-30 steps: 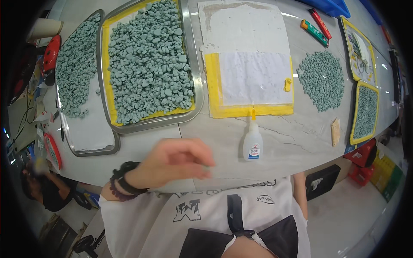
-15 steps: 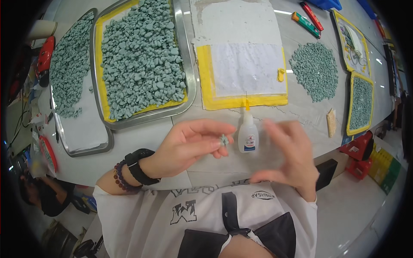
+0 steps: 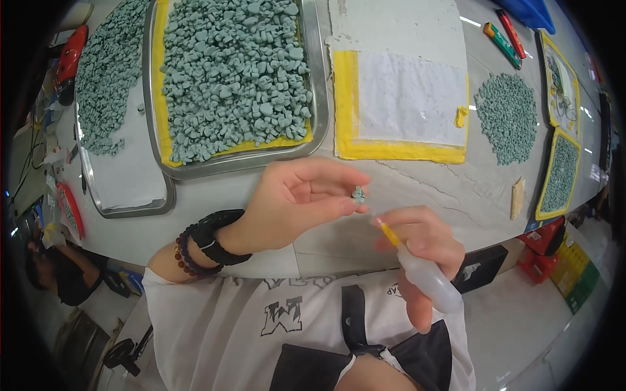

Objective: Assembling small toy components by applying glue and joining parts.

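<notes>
- Lying far to the left of the yellow-edged board point(image 3: 401, 151) is the narrow tray point(image 3: 171, 195), partly covered with green stones.
- Just left of the board stands the wide tray point(image 3: 319, 85), filled with stones of the same green colour.
- On the person's side of the board, toward its left, is the left hand point(image 3: 297, 199). Its thumb and fingertips pinch a small stone cluster point(image 3: 358, 194), which is near the board's lower yellow edge in the view; how many stones are in it, one cannot tell.
- Also on the person's side of the board, but more to the right, the right hand point(image 3: 430, 247) has its fingers closed around a white squeeze bottle point(image 3: 427, 280). The yellow nozzle point(image 3: 389, 233) points up and left to the cluster, apparently without contact.
- The step in hand seems to be applying liquid onto the cluster. The next move probably calls for a steady left pinch, an exact aim of the tip, and only a gentle squeeze.
- Right of the board lies a pile of smaller stones point(image 3: 507, 117), which neither hand touches.
</notes>
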The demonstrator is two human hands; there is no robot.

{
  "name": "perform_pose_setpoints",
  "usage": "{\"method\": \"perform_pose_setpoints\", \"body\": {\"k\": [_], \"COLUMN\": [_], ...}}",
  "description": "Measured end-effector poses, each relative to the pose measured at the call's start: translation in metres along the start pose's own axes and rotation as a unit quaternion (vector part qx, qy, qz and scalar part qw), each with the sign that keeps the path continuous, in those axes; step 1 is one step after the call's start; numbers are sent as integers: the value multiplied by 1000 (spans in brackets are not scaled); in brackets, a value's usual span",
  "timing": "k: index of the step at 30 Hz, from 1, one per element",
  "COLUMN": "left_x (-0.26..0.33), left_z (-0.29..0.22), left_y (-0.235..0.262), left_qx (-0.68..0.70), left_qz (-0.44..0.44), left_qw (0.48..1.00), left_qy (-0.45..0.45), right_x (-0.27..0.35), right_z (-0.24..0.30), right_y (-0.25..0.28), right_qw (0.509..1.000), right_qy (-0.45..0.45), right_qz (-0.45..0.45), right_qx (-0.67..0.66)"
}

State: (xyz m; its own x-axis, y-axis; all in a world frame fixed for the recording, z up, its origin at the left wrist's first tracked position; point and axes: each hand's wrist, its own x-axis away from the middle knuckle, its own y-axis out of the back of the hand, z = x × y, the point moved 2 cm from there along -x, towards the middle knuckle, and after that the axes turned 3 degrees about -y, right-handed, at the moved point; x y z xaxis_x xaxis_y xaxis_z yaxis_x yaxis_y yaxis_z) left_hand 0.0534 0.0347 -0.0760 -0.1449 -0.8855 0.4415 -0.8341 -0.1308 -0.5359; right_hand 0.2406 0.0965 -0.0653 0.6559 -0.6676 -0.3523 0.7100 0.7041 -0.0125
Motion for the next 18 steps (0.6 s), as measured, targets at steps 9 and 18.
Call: {"method": "perform_pose_setpoints", "body": {"k": [9,18], "left_x": [-4,-4], "left_z": [3,4], "left_y": [-1,-2], "left_qx": [-40,-70], "left_qz": [11,18], "left_qw": [998,995], "left_qy": [-48,-67], "right_x": [-8,-8], "right_z": [-1,0], "right_y": [3,3], "right_qw": [997,994], "right_qy": [-22,-36], "right_qz": [43,47], "right_qx": [66,89]}}
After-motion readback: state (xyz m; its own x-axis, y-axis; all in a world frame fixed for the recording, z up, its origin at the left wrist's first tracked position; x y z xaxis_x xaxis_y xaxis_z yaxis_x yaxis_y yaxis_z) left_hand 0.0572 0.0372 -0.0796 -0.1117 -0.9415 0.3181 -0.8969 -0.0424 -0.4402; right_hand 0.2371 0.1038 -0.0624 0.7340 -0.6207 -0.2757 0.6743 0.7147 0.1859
